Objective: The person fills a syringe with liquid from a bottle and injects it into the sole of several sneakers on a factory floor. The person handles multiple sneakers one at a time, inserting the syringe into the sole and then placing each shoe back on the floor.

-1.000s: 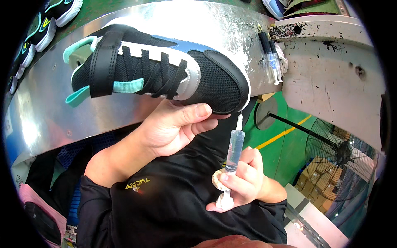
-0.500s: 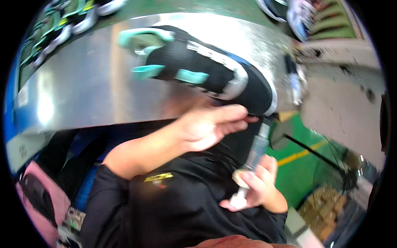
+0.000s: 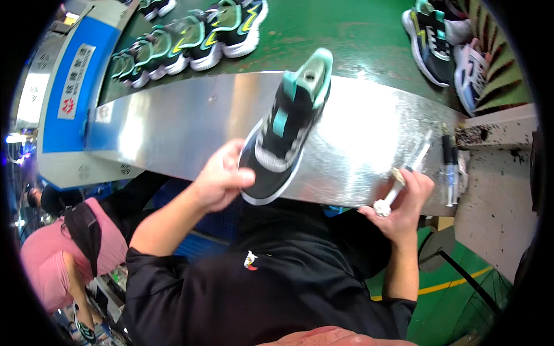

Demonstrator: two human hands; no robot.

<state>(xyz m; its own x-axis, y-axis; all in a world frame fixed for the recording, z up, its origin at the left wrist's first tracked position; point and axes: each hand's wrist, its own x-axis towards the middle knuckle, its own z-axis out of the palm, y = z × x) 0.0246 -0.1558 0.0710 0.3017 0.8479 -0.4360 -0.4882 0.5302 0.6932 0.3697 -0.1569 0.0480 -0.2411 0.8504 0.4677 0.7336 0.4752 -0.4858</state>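
A black sneaker (image 3: 287, 130) with mint-green lining and a white lower edge lies over the metal table, its toe toward me and its heel pointing away. My left hand (image 3: 222, 179) grips it at the toe, thumb on top and fingers along the left side. To the right, over the table's near edge, my right hand (image 3: 407, 202) is closed round a clear syringe (image 3: 418, 151). The syringe's tip slants up and away; whitish wrapping or residue sits on its plunger end. A gap of bare metal separates the syringe from the sneaker.
The metal table (image 3: 190, 124) curves across the view. Several finished sneakers (image 3: 202, 43) line up at the far left, more (image 3: 430, 43) at the far right. More syringes (image 3: 450, 173) lie at the right edge beside a grey ledge (image 3: 490, 135). A person in pink (image 3: 98, 236) is at left.
The sneaker has turned from toe-right to toe toward me, and my left hand has taken its toe. My right hand has brought the syringe up and right over the table. The view has shifted.
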